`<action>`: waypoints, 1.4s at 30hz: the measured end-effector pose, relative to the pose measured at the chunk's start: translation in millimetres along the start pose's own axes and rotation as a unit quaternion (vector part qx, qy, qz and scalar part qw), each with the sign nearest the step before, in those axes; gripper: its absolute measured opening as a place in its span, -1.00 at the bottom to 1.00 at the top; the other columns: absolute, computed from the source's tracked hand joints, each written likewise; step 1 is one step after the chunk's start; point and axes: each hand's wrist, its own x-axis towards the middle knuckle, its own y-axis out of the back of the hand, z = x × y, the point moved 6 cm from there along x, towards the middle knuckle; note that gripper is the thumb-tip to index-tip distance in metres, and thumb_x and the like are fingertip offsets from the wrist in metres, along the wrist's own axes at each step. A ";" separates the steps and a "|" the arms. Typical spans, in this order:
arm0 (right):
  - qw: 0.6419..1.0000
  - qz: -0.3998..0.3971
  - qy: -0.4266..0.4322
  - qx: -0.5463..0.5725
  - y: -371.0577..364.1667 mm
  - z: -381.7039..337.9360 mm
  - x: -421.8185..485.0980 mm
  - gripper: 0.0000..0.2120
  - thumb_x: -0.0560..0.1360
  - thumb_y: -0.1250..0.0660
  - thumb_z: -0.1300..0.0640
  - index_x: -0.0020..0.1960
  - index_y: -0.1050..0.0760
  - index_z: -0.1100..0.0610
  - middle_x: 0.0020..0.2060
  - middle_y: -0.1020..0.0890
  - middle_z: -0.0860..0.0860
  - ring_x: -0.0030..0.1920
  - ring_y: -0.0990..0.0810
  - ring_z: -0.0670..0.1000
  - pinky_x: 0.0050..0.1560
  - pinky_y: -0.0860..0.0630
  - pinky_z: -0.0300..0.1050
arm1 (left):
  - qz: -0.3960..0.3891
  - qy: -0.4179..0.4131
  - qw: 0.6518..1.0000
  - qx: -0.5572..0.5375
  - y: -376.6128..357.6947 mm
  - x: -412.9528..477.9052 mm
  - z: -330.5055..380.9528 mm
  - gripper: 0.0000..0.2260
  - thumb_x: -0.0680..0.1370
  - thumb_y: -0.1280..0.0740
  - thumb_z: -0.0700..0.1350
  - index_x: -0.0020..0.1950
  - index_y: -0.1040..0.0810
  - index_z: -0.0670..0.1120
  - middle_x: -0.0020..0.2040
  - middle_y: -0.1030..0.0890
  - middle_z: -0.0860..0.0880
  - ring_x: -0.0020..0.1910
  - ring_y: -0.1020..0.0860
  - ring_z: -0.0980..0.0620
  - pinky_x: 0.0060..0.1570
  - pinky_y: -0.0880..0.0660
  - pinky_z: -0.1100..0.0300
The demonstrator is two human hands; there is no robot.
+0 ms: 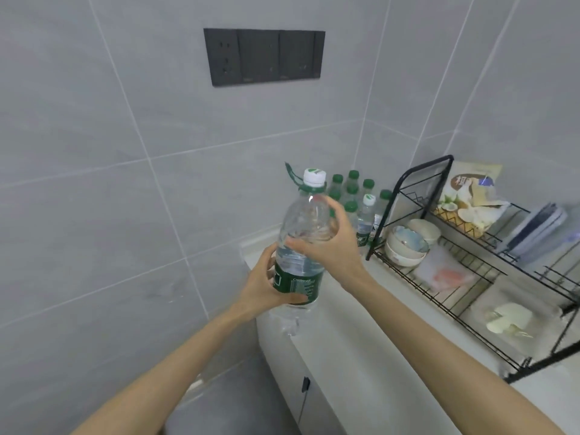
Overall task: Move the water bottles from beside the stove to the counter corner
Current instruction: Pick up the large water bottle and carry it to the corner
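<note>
A large clear water bottle with a white cap, a green carry strap and a green label is held in the air over the left end of the white counter. My left hand wraps its label from the left. My right hand grips its upper body from the right. Behind it, in the counter corner against the tiled walls, stands a cluster of small green-capped bottles, with one small white-capped bottle in front of them.
A black wire dish rack fills the counter to the right, holding stacked bowls, a snack bag and plastic-wrapped items. A dark socket panel hangs on the wall. Grey floor lies below left of the counter edge.
</note>
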 end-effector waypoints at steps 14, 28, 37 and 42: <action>0.995 0.022 -0.088 -0.039 -65.2 88.5 135.7 -0.11 0.12 -0.67 0.08 0.33 -0.28 -0.06 0.22 -0.49 -0.09 0.21 -0.50 -0.11 0.25 -0.48 -0.09 | -0.049 0.009 0.998 0.028 53.4 161.2 -85.2 -0.10 0.15 -0.63 -0.03 0.32 -0.16 0.21 0.16 -0.51 0.22 0.15 -0.52 0.25 0.11 -0.47 0.34; 0.987 0.019 -0.113 -0.110 -92.4 111.2 192.3 -0.16 0.16 -0.64 0.26 0.29 -0.28 -0.03 0.09 -0.56 -0.14 0.07 -0.54 -0.29 0.02 -0.45 -0.46 | -0.073 -0.028 0.996 -0.048 63.2 239.4 -119.6 -0.12 0.15 -0.61 -0.32 0.35 -0.25 -0.01 0.20 -0.52 0.06 0.15 -0.51 0.33 0.07 -0.44 0.45; 0.985 0.023 -0.113 -0.128 -91.9 121.0 196.9 -0.15 0.19 -0.63 0.22 0.33 -0.26 -0.07 0.15 -0.57 -0.10 0.12 -0.57 -0.21 0.10 -0.48 -0.37 | -0.078 -0.011 0.996 -0.028 67.2 249.2 -128.1 -0.04 0.07 -0.63 -0.13 0.36 -0.24 0.15 0.22 -0.54 0.13 0.20 -0.53 0.17 0.20 -0.51 0.12; 0.986 0.047 -0.085 -0.136 -97.3 115.2 184.7 -0.16 0.29 -0.58 0.14 0.46 -0.25 -0.02 0.28 -0.50 -0.18 0.26 -0.47 -0.24 0.21 -0.40 -0.40 | -0.041 -0.014 0.999 -0.007 67.2 243.6 -130.6 -0.06 0.08 -0.61 -0.08 0.39 -0.29 0.08 0.28 -0.51 0.08 0.25 -0.50 0.12 0.24 -0.49 0.03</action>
